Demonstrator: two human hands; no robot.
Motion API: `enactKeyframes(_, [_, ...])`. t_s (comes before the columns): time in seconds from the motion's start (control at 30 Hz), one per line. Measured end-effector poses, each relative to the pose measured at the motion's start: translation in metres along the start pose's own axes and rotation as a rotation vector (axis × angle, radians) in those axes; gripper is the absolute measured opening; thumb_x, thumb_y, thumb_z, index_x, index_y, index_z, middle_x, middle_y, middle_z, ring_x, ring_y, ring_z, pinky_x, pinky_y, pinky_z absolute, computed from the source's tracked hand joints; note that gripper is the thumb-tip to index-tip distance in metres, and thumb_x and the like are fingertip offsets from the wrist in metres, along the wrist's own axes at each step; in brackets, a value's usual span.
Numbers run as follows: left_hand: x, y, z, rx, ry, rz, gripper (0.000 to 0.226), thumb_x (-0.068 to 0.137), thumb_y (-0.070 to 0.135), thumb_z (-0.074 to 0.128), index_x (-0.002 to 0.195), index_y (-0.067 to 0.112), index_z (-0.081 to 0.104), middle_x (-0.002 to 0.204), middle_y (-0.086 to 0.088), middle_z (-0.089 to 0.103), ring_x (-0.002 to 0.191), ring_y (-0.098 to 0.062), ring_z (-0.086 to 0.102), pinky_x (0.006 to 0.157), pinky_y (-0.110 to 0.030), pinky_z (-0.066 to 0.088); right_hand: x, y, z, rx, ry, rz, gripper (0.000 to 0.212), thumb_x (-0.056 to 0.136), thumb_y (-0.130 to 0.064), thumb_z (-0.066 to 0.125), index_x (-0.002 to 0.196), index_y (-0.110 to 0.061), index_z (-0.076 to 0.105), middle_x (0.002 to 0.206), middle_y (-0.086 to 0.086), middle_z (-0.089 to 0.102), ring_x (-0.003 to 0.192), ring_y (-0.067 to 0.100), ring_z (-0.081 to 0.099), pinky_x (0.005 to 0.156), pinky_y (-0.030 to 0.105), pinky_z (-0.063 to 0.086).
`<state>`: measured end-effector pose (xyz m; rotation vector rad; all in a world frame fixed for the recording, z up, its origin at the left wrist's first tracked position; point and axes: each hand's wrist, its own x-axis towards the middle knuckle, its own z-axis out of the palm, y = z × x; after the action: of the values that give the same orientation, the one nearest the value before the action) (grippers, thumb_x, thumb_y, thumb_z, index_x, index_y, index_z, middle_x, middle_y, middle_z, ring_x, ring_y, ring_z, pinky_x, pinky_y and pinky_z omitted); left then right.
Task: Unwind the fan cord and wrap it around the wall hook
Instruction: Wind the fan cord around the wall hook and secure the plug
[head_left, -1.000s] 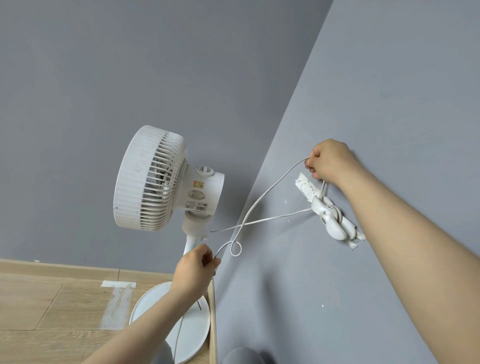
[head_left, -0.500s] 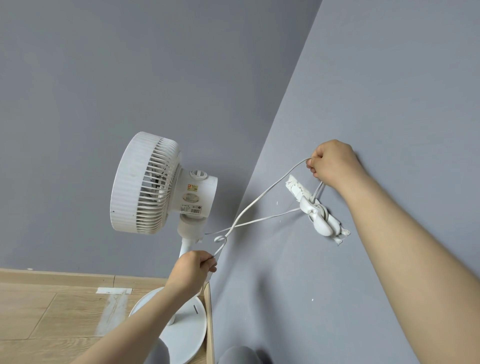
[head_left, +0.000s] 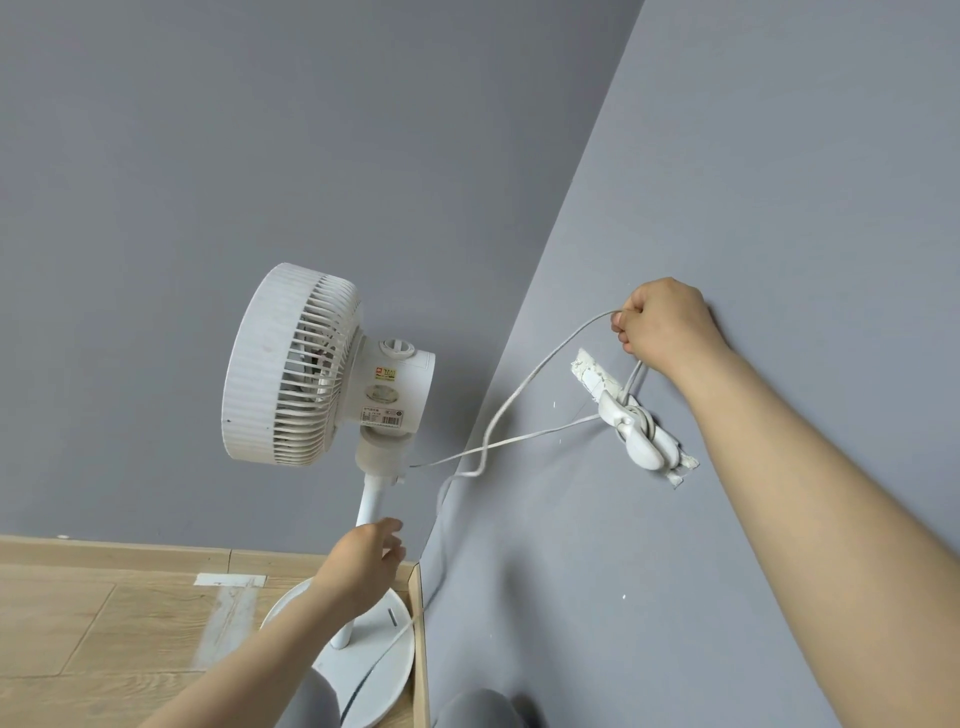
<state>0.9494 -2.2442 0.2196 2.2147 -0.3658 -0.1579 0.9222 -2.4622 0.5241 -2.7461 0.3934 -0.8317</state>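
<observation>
- Grey wall (head_left: 779, 156) on the right, wood floor (head_left: 78, 623) below, corner in between.
- White pedestal fan (head_left: 291, 364) standing in that corner, round base (head_left: 384, 670) on the floor, head turned away to the left.
- Right hand (head_left: 662, 325) up against the wall just above the wall hook (head_left: 636, 431), fingers curled tight, pinching the fan cord (head_left: 524, 395).
- Left hand (head_left: 363, 561) low beside the fan pole, fingers loosely spread, holding nothing, cord hanging free just to its right.
- Cord itself: one strand running from the fan neck across to the hook, turns already around the hook, another strand arcing down from the right fist, kinking, then dropping to the base.
- Thin, light, limp, probably springy with leftover coil; likely to twist and loop when slack.
- Best taken close to the hook, pinched between thumb and fingertip, kept gently taut, no hard pull on a hook stuck over patchy white filler.
</observation>
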Motion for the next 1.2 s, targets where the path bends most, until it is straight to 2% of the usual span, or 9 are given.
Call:
enactKeyframes(0.07, [0.001,0.01,0.0,-0.032,0.043,0.033,0.031,0.094,0.011,0.048,0.124,0.009,0.058,0.115,-0.006,0.07,0.111,-0.023,0.062,0.086,-0.026,0.045,0.0,0.0,0.0,-0.003,-0.01,0.006,0.022,0.09,-0.01,0.06,0.087,0.011,0.067,0.091,0.028,0.07,0.09,0.041,0.067,0.086,0.046,0.055])
enactKeyframes(0.2, [0.003,0.031,-0.004,-0.145,0.094,0.103,0.014,0.09,0.02,0.049,0.092,0.013,0.061,0.084,0.001,0.062,0.084,-0.026,0.061,0.08,-0.031,0.048,0.001,0.0,0.001,-0.001,-0.015,0.001,0.024,0.089,-0.011,0.061,0.087,0.013,0.066,0.089,0.03,0.07,0.089,0.043,0.067,0.085,0.048,0.055])
enactKeyframes(0.37, [-0.001,0.064,-0.009,-0.28,0.079,0.188,0.04,0.09,0.028,0.061,0.127,0.012,0.056,0.118,0.003,0.066,0.113,-0.011,0.06,0.097,-0.026,0.046,0.001,-0.001,0.0,0.016,-0.016,0.018,0.023,0.089,-0.011,0.062,0.086,0.012,0.067,0.089,0.029,0.07,0.09,0.043,0.067,0.087,0.049,0.055])
enactKeyframes(0.67, [0.02,0.133,-0.014,-0.361,0.104,0.321,0.047,0.089,0.033,0.063,0.13,0.012,0.053,0.124,0.002,0.063,0.113,-0.014,0.06,0.099,-0.034,0.048,-0.013,-0.006,-0.018,0.112,-0.027,0.054,0.015,0.09,-0.008,0.058,0.083,0.001,0.068,0.082,0.02,0.069,0.079,0.036,0.07,0.083,0.043,0.058])
enactKeyframes(0.77, [0.024,0.144,-0.012,-0.409,0.146,0.309,0.035,0.09,0.029,0.063,0.121,0.013,0.058,0.108,0.003,0.067,0.098,-0.009,0.064,0.089,-0.023,0.049,-0.022,-0.007,-0.024,0.156,-0.015,0.06,0.015,0.09,-0.008,0.058,0.084,0.001,0.068,0.072,0.014,0.065,0.066,0.029,0.067,0.073,0.033,0.056])
enactKeyframes(0.87, [0.02,0.141,-0.009,-0.398,0.202,0.332,0.009,0.091,0.024,0.06,0.088,0.017,0.065,0.072,0.01,0.063,0.062,0.005,0.053,0.061,-0.006,0.038,-0.031,-0.005,-0.027,0.17,0.007,0.061,0.015,0.09,-0.011,0.059,0.084,-0.001,0.068,0.066,0.008,0.062,0.067,0.029,0.068,0.074,0.032,0.054])
enactKeyframes(0.93, [0.016,0.132,-0.007,-0.466,0.193,0.314,0.02,0.093,0.02,0.057,0.074,0.019,0.065,0.062,0.01,0.062,0.054,0.004,0.051,0.061,-0.009,0.041,-0.039,-0.003,-0.029,0.171,0.019,0.059,0.013,0.089,-0.013,0.06,0.082,-0.005,0.067,0.065,0.006,0.063,0.073,0.03,0.07,0.078,0.035,0.055])
enactKeyframes(1.07, [0.012,0.115,-0.01,-0.608,0.118,0.268,0.026,0.096,0.014,0.053,0.074,0.018,0.067,0.054,0.009,0.063,0.061,-0.012,0.065,0.079,-0.037,0.055,-0.062,0.002,-0.03,0.196,0.012,0.066,0.011,0.089,-0.015,0.061,0.08,-0.012,0.066,0.068,0.004,0.064,0.079,0.031,0.07,0.085,0.042,0.056])
enactKeyframes(1.2, [0.005,0.111,-0.011,-0.628,0.101,0.268,0.026,0.096,0.013,0.053,0.075,0.014,0.068,0.054,0.007,0.06,0.054,-0.011,0.062,0.071,-0.031,0.054,-0.086,0.004,-0.033,0.232,0.014,0.08,0.01,0.091,-0.014,0.06,0.087,-0.011,0.068,0.068,-0.001,0.062,0.077,0.029,0.071,0.081,0.041,0.056])
